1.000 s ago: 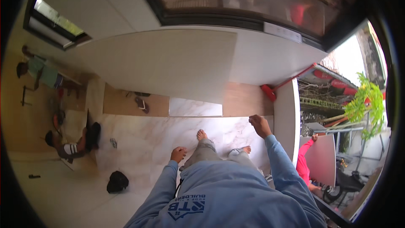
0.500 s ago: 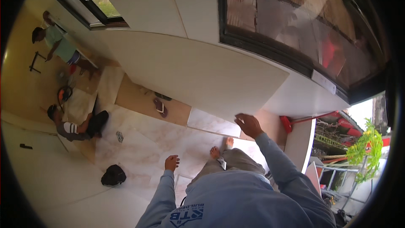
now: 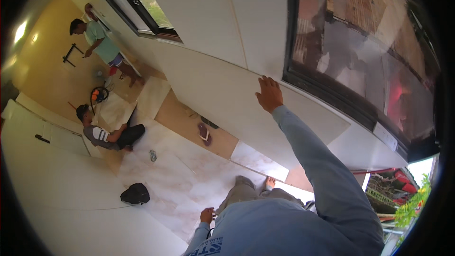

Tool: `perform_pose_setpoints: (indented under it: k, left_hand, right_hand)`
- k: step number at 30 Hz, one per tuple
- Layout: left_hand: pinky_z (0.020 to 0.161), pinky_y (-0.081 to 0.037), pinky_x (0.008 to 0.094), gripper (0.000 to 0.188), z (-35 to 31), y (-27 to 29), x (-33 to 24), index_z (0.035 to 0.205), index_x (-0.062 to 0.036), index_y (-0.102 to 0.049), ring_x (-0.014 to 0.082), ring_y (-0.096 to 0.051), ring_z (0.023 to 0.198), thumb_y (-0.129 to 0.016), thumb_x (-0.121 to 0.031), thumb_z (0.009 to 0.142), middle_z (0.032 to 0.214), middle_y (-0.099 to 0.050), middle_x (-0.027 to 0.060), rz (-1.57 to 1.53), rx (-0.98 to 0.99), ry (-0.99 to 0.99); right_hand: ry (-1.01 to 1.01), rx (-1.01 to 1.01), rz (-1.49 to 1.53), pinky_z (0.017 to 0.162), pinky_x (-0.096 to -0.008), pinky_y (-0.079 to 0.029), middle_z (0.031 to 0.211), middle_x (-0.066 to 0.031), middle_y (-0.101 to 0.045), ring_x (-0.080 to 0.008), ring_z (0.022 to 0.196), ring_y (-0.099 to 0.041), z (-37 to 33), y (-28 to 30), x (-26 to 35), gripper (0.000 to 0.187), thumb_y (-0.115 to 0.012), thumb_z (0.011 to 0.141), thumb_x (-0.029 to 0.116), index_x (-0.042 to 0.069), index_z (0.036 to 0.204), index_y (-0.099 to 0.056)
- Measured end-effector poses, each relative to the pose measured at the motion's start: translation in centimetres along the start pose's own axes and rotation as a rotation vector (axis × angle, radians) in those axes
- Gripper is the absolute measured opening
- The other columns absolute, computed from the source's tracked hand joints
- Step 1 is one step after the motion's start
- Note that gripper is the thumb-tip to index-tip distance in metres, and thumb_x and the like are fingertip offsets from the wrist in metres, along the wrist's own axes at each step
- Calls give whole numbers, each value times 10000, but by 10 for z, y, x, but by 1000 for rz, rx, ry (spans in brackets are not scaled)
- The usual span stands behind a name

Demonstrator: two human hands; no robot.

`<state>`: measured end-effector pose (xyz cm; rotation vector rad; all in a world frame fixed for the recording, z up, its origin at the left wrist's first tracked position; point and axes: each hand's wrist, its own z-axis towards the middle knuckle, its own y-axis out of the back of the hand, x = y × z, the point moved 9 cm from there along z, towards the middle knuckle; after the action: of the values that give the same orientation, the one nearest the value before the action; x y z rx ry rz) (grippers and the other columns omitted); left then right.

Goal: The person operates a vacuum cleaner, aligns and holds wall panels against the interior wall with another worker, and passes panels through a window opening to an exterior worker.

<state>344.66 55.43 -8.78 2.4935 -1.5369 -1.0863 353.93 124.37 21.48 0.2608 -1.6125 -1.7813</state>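
Note:
My right hand (image 3: 270, 96) reaches out with its fingers spread, at the upper edge of a large off-white panel (image 3: 227, 95) below the dark-framed window (image 3: 332, 95). It appears to rest flat there and holds nothing. Low beside my trouser leg hangs my left hand (image 3: 207, 215), its fingers loosely bent and partly seen. No object shows in it. My bare foot (image 3: 270, 182) stands on the pale marbled floor tiles (image 3: 166, 161).
One person (image 3: 113, 135) sits on the floor at left; another person (image 3: 102, 42) stands behind, at the far wall. A black bag (image 3: 135, 194), flip-flops (image 3: 204, 134) on an untiled strip and a crumpled item (image 3: 152, 155) lie about. A smaller window (image 3: 137, 7) is further along.
My right hand has risen from above the floor to the panel's upper edge. My left hand has dropped closer to my body. The view has shifted, and things at left appear further right.

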Motion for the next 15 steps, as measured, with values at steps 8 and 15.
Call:
perform_pose_setpoints:
  k: [8,15]
  left_hand:
    - [712,-596,312,278,77,58,-78,1186,-42,-707,204,-727,834,-608,-158,954,996,-761,115,-118,-52,-234]
    - [764,-561,321,258,173,88,-393,1151,-22,-714,182,-712,843,-612,-195,989,980,-762,123,310,-57,-789]
  right_hand:
    - [-62,-103,-98,1233,-504,-266,1567,-123,-414,-297,1469,-360,12,-16,38,719,-698,933,292,51,1533,-384]
    - [-368,-51,-150,1143,-462,-359,1530,-65,-430,-272,1438,-378,37,-31,25,651,-669,958,283,80,1523,-417]
